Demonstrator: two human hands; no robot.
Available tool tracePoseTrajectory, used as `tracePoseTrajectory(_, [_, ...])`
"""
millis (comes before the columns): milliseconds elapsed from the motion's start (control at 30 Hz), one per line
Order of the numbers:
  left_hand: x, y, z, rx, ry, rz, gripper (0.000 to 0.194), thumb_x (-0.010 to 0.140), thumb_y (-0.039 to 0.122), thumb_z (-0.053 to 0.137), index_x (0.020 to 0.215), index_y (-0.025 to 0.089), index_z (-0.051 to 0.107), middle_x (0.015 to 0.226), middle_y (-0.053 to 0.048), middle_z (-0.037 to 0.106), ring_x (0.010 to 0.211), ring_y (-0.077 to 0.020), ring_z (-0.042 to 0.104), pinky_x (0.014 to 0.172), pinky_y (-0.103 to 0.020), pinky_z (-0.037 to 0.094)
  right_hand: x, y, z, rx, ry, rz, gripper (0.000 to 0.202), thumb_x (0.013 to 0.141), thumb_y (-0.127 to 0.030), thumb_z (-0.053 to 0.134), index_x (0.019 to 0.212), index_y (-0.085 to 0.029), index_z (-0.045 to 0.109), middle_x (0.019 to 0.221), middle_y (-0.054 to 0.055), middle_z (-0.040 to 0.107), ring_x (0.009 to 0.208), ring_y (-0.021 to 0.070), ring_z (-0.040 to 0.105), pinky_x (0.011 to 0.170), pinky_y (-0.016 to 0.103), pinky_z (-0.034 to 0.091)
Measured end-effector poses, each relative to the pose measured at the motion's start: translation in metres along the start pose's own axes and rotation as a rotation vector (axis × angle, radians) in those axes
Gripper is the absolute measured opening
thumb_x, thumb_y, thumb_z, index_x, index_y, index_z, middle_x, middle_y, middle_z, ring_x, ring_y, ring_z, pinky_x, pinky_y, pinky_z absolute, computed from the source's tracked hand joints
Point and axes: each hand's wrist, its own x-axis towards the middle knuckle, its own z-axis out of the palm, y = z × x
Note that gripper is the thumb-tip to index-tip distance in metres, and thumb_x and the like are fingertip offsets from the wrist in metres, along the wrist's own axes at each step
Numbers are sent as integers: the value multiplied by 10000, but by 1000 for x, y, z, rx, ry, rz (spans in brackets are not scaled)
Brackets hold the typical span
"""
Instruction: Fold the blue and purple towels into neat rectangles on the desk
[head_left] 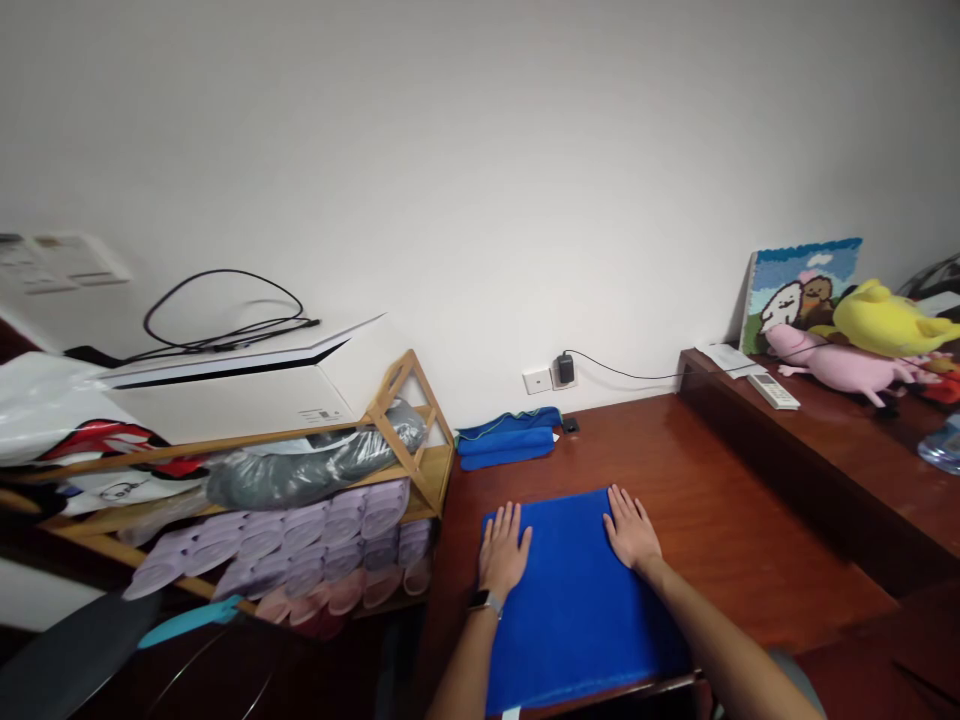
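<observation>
A bright blue cloth (574, 600) lies flat on the reddish-brown wooden table, with a small white tag at its near edge. My left hand (505, 550) rests palm down on its far left corner, fingers stretched out; a watch is on that wrist. On the far right corner lies my right hand (631, 528), also flat with fingers spread. Neither hand grips anything. Beyond them, against the wall, is a folded blue cloth (506, 448) with a darker blue one (510, 423) behind it.
A wooden rack (420, 450) at left holds several pale purple slippers (330, 520) and a white box (240, 400). A black plug (565, 367) sits in the wall socket. On the raised ledge at right are a remote (774, 391), plush toys (892, 320) and a picture (802, 285).
</observation>
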Motion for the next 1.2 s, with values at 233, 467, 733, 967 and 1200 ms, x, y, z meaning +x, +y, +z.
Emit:
tracePoseTrajectory(233, [-11, -29, -1, 8, 21, -50, 682, 1070, 530, 205, 1646, 177, 295, 1709, -73, 297, 1586, -261, 251, 1290, -479, 239, 0, -1, 3, -3, 8, 7, 704, 1044, -454, 161, 1667, -127, 179, 1740, 37, 175, 1611, 194, 115, 1300, 396, 50])
tracePoseTrajectory(467, [-9, -27, 2, 20, 59, -40, 651, 1067, 522, 238, 1641, 225, 316, 1697, -61, 326, 1574, -268, 288, 1281, -505, 258, 1, -1, 3, -12, 12, -2, 710, 1044, -461, 147, 1664, -118, 182, 1738, 31, 173, 1609, 202, 128, 1301, 407, 60])
tracePoseTrajectory(733, [-10, -20, -10, 76, 46, -31, 625, 1064, 445, 265, 1614, 168, 375, 1681, -89, 352, 1563, -270, 316, 1287, -520, 245, 0, -3, -2, 25, 6, 3, 702, 1041, -453, 162, 1669, -138, 176, 1739, 36, 171, 1611, 196, 119, 1298, 400, 53])
tracePoseTrajectory(967, [8, 87, -2, -34, 126, 283, 588, 1086, 403, 236, 1644, 225, 293, 1693, -51, 339, 1573, -227, 289, 1294, -475, 256, 0, -2, -3, 41, 10, -6, 705, 1039, -450, 154, 1666, -127, 180, 1738, 31, 156, 1611, 188, 114, 1297, 395, 37])
tracePoseTrajectory(1200, [17, 139, 22, -112, 1, 336, 587, 1092, 430, 173, 1651, 275, 266, 1702, -20, 330, 1582, -213, 261, 1298, -481, 246, 2, -1, 0, 29, -15, -9, 699, 1034, -430, 170, 1667, -135, 167, 1742, 25, 142, 1613, 186, 93, 1296, 394, 35])
